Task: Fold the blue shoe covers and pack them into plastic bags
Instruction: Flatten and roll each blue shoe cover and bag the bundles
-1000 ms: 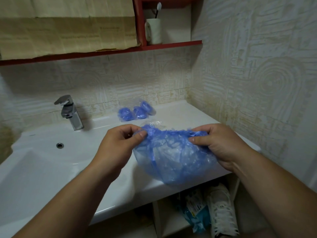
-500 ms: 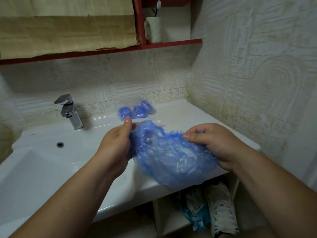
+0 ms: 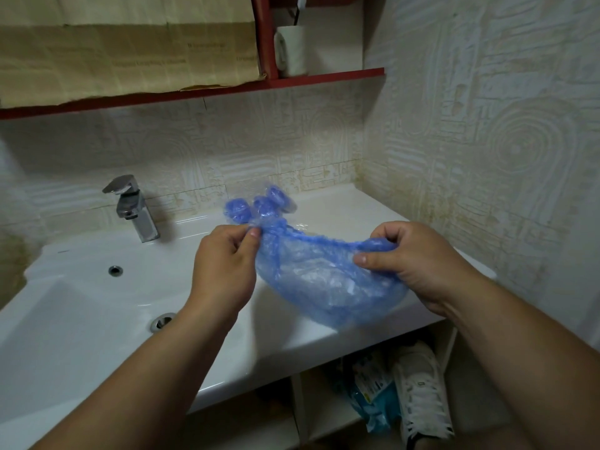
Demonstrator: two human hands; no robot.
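Pulled wider apart than half a second ago, blue shoe cover stretched long axis left to right, slightly sagging, above counter front edge, left hand fingers pinching left end, right hand fingers curled on right end, bagged covers behind.

There is just one camera, and it sits on my head. It looks forward and down at the white sink in front of me. My left hand and right hand are close to it, with the blue shoe cover in the middle of the picture. The faucet and red shelf are farther back. The tiled wall fills my right side.
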